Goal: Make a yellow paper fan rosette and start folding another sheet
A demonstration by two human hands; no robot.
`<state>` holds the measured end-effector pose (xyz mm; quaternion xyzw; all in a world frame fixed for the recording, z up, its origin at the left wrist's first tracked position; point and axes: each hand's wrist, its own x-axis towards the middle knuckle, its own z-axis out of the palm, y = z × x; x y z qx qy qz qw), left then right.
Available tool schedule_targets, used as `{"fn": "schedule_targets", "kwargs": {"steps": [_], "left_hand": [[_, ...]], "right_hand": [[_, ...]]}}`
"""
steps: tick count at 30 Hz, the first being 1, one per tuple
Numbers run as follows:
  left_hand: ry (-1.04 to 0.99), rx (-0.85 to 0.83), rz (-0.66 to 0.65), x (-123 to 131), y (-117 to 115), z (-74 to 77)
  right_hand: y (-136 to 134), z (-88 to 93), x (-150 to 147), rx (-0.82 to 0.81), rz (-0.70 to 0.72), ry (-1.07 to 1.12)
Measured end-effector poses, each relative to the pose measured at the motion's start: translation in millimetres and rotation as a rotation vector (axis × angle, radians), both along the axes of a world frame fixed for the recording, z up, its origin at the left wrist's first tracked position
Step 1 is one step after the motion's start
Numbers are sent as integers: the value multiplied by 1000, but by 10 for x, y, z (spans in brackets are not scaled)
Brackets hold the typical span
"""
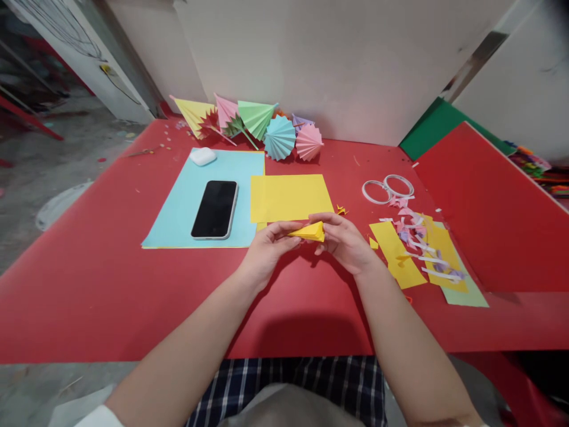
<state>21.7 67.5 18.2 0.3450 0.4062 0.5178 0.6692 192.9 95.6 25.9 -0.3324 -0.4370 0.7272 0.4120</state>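
While the left hand [265,246] grips the narrower end of a folded yellow paper [311,231], the right hand [345,242] holds its thicker end, so the piece sits between the two, near the front of the red desk [111,290]. The left fingers [284,226] are close together, pressed narrowly on the paper with the thumb; the right ones curl around the other end, and exactly how their tips meet it cannot be told, as they are partly hidden. Just beyond the hands lies a flat yellow sheet [293,198], its left side overlapping a large light-blue sheet [171,219], on which rest a dark-screened phone [214,210] and, at the far corner, a small white rounded object [203,156]. Near the right hand is a small yellow scrap [341,210]; farther right are two rings of tape [376,192], a yellow strip [395,252], and a heap of pink, purple and white paper bits [411,231] over more sheets. Along the wall [288,59] at the back stand folded paper cones in yellow, pink and green [256,118], beside pleated blue [280,139] and pink [308,144] paper umbrellas. A red panel [498,219] leans at the right.
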Motion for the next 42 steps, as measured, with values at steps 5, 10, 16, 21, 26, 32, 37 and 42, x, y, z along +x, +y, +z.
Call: {"fn": "schedule_targets", "kwargs": {"steps": [5,10,16,21,26,32,37,42], "left_hand": [[-118,-17,-1,-22,12,9],[-211,-70,4,-40,28,16],[-237,-88,19,-46,31,31],[-226,-63,43,-48,25,37],[-277,-80,51,-48,33,43],[-323,-105,52,-50,48,14],[-353,-89,65,-48,54,-4],[-279,-58,64,-24,35,28]], "right_hand": [[-11,5,3,14,3,-14],[-8,-12,-1,30,1,-30],[-8,-4,-18,26,-30,-47],[-16,13,-27,20,-38,-71],[-27,22,-35,48,-19,-85],[-38,12,-47,81,-11,-115],[-45,1,-70,87,-30,-145],[-50,-29,-118,142,-116,-178]]}}
